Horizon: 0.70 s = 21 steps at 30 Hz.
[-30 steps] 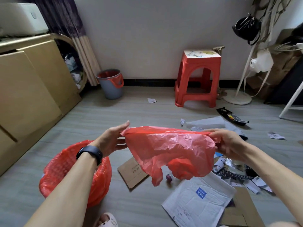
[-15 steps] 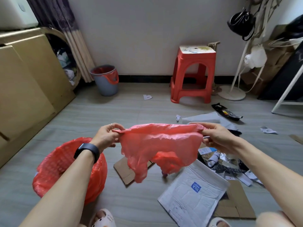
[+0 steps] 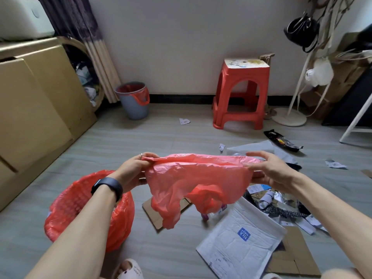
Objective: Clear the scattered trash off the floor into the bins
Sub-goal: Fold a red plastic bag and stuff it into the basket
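both hands, left hand (image 3: 131, 171) and right hand (image 3: 267, 172), are pinching the red bag (image 3: 198, 182) stretched sideways, lined basket (image 3: 88, 208) sitting down-left of it, nearer the left.

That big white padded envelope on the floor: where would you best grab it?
Probably by its far corner, coming from above on the right. The white padded envelope lies flat on the floor, and that end rests on the cardboard, so the edge looks slightly raised. A pinch grip suits it.
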### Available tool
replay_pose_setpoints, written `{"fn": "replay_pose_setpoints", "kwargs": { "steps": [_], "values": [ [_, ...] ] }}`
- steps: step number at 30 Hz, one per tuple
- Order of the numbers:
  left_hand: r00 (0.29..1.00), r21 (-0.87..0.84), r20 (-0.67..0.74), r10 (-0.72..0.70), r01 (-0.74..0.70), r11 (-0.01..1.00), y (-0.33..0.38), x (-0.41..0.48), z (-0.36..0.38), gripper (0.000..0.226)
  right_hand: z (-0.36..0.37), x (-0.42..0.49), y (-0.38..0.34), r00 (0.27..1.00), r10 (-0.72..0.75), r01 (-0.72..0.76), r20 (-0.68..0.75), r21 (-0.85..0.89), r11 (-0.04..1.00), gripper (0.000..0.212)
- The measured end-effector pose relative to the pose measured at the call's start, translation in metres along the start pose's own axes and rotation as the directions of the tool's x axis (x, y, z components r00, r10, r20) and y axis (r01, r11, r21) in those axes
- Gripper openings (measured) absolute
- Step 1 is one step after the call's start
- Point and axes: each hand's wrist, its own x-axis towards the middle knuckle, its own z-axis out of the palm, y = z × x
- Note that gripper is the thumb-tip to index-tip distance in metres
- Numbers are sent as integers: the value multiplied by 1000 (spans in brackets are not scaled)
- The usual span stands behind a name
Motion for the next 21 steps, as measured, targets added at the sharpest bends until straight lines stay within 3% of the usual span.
{"fn": "replay_pose_setpoints", "kwargs": {
  "steps": [4,7,11,13,14,16,18,20,21],
  "values": [
    [986,67,-126,106,-98,993,-6,6,3,37,0,-1,-3,997,-53,53,-58,3,999,21],
    [978,129,-162,134,-114,985,-7,8,6,31,-4,0,-4,998,-24,28,-51,85,996,17],
    [998,153,-65,9,1,988,-3,0,-7,28,-5,-10,3,996,56,-51,63,-78,996,20],
    [999,71,-17,-49,51,996,4,-5,-9,10,-2,-13,0,993,61,-52,102,-94,994,23],
    [998,17,15,-62,62,998,7,-5,-10,16,-1,-13,-2,991,67,-59,114,-70,996,26],
    [997,-9,61,-47,48,999,11,-6,-10,28,-3,-11,-5,989,89,-92,121,22,995,29],
    [997,82,71,-19,14,997,7,-7,-10,34,-7,-12,-6,984,87,-97,155,59,993,33],
    [998,113,56,-1,-5,994,2,-8,-11,22,-7,-13,-5,979,74,-71,188,-25,997,31],
    [999,97,46,7,-11,995,-1,-6,-14,26,-7,-13,-4,981,59,-48,184,-62,997,28]
  ]
}}
